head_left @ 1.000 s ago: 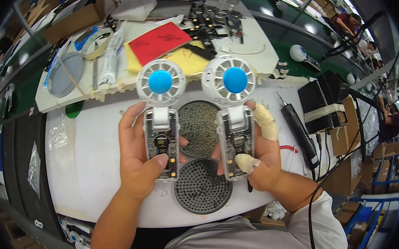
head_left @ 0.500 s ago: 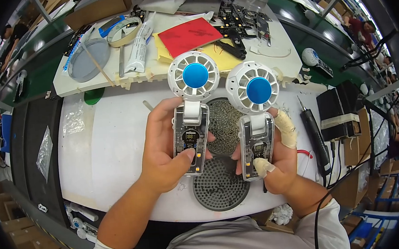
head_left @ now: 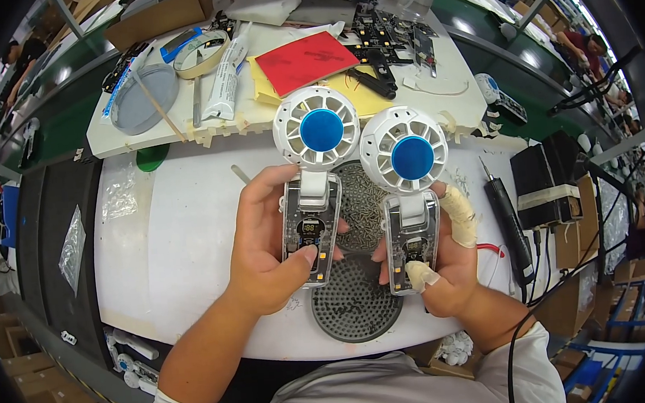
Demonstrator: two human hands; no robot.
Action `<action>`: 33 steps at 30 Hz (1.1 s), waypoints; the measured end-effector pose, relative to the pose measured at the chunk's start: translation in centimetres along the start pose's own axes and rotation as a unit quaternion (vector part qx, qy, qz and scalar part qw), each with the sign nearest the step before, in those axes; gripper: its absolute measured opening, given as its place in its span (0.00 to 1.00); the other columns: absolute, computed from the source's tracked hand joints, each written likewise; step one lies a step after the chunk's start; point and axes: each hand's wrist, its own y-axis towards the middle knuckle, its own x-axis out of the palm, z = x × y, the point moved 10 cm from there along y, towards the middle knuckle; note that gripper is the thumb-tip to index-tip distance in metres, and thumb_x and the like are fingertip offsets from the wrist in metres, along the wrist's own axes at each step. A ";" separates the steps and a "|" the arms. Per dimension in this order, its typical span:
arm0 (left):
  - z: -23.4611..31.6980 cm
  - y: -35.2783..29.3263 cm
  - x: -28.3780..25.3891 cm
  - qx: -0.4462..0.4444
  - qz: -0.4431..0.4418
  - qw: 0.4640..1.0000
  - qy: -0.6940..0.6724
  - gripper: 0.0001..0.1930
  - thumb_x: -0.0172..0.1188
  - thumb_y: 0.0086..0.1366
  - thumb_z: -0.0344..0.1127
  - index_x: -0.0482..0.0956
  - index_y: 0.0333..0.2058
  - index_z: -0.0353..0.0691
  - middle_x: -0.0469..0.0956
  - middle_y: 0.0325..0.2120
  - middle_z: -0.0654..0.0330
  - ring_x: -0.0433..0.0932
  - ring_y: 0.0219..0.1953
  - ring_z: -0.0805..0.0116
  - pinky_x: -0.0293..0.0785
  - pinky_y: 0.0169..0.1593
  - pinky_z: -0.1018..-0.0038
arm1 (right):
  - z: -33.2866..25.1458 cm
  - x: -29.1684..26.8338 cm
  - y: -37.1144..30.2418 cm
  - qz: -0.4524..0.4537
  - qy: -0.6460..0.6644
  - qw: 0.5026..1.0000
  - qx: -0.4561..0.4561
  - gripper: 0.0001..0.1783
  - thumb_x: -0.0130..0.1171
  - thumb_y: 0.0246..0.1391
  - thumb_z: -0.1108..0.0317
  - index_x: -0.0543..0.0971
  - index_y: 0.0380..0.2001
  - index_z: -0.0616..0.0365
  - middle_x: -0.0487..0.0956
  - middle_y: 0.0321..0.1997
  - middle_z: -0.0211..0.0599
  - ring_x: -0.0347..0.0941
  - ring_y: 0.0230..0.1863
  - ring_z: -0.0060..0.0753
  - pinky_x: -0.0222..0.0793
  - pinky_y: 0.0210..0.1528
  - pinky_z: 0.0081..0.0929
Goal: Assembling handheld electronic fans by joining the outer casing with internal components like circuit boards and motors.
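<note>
My left hand (head_left: 267, 263) is wrapped round the clear handle of a handheld fan (head_left: 312, 229), its thumb on the front near a small display. The fan has a white round grille with a blue centre. A second, matching handheld fan (head_left: 410, 240) is gripped in my right hand (head_left: 453, 267), whose thumb and a finger are wrapped in pale tape. Both fans stand side by side, heads away from me, grilles apart by a narrow gap. Dark circuit boards show through the clear handles. Beneath them lie a round dish of small screws (head_left: 358, 206) and a grey perforated round tray (head_left: 358, 316).
An electric screwdriver (head_left: 507, 221) lies at the right beside a black box (head_left: 548, 176). The raised shelf (head_left: 204, 135) behind holds a red sheet (head_left: 305, 63), a tape roll (head_left: 201, 56), a white tube (head_left: 228, 76) and circuit boards (head_left: 381, 34). A dark conveyor belt (head_left: 53, 245) runs at the left.
Both fans have shifted slightly toward me, the right one also a little to the left, narrowing the gap between the heads. Both hands keep their hold.
</note>
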 end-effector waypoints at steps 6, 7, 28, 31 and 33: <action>0.1 -0.2 0.2 0.015 -0.027 1.000 0.000 0.39 0.51 0.53 0.18 0.47 0.63 0.39 0.61 0.55 0.47 0.75 0.49 0.56 0.82 0.45 0.63 | -0.2 0.1 -0.3 -0.016 -0.016 1.000 -0.008 0.50 0.56 0.55 0.72 0.35 0.70 0.46 0.67 0.54 0.59 0.77 0.39 0.40 0.79 0.33 0.32; 0.2 -0.2 0.3 0.016 -0.028 0.999 0.002 0.39 0.51 0.53 0.18 0.47 0.63 0.39 0.61 0.55 0.47 0.75 0.49 0.56 0.82 0.45 0.63 | -0.3 0.1 -0.3 -0.019 -0.027 0.999 -0.019 0.50 0.55 0.55 0.72 0.35 0.70 0.45 0.67 0.54 0.59 0.77 0.39 0.40 0.79 0.33 0.32; 0.6 -0.3 0.2 0.017 -0.022 1.000 -0.008 0.40 0.54 0.53 0.24 0.47 0.64 0.40 0.63 0.54 0.45 0.76 0.49 0.55 0.82 0.43 0.64 | -2.2 0.1 -2.0 -0.003 -0.004 0.998 -0.058 0.54 0.56 0.47 0.72 0.35 0.69 0.35 0.66 0.58 0.58 0.77 0.41 0.42 0.81 0.37 0.38; 0.6 -0.4 0.1 0.015 -0.020 1.000 -0.006 0.40 0.53 0.53 0.24 0.47 0.64 0.40 0.63 0.54 0.45 0.76 0.49 0.55 0.82 0.43 0.64 | -1.4 -0.1 -2.4 -0.009 0.015 1.000 -0.020 0.49 0.59 0.46 0.70 0.43 0.67 0.42 0.72 0.50 0.55 0.76 0.41 0.39 0.79 0.40 0.37; 0.7 -0.5 0.0 0.016 -0.013 1.000 -0.006 0.40 0.53 0.52 0.24 0.47 0.64 0.40 0.63 0.53 0.45 0.76 0.49 0.55 0.82 0.43 0.64 | -1.8 0.3 -1.9 -0.042 0.000 0.999 0.016 0.47 0.58 0.46 0.69 0.45 0.66 0.44 0.73 0.48 0.54 0.76 0.41 0.39 0.78 0.41 0.37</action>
